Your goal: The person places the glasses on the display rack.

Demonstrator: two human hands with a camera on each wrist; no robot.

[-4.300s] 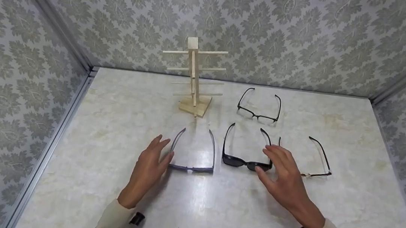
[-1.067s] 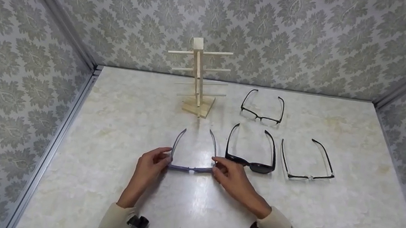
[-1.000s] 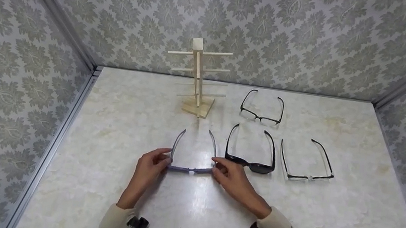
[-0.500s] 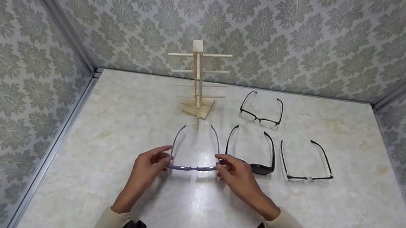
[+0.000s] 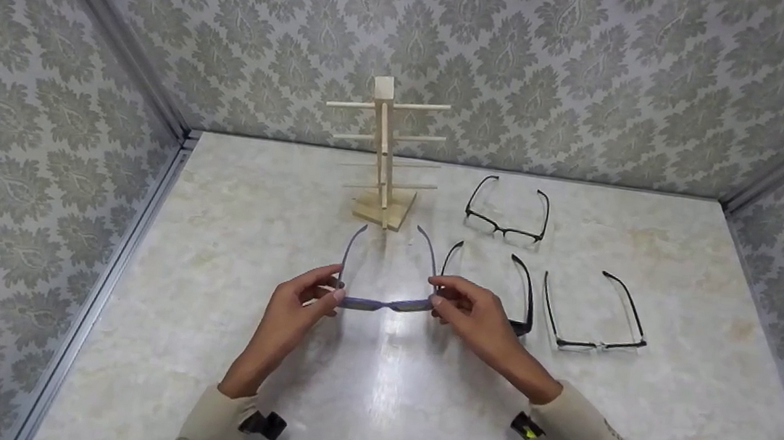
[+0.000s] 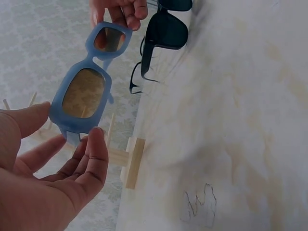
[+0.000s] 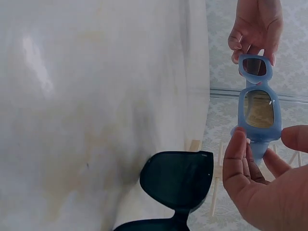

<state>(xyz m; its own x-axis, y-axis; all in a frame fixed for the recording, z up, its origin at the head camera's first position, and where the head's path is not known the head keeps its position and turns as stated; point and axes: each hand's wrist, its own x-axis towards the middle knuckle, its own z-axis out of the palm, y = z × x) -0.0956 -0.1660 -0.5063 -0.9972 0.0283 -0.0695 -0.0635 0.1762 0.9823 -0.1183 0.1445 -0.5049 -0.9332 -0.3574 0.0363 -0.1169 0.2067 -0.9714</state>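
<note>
Pale surface [image 5: 230, 232]. Left-hand grip [image 5: 295, 308], right-hand grip [image 5: 479, 324] pinch opposite ends of blue sunglasses [image 5: 361, 305], probably for balance; earpieces [image 5: 430, 248] point toward far wooden stand [image 5: 384, 139].

Blue sunglasses [image 5: 363, 304] now up in the air, off the table [image 5: 214, 252]
</note>
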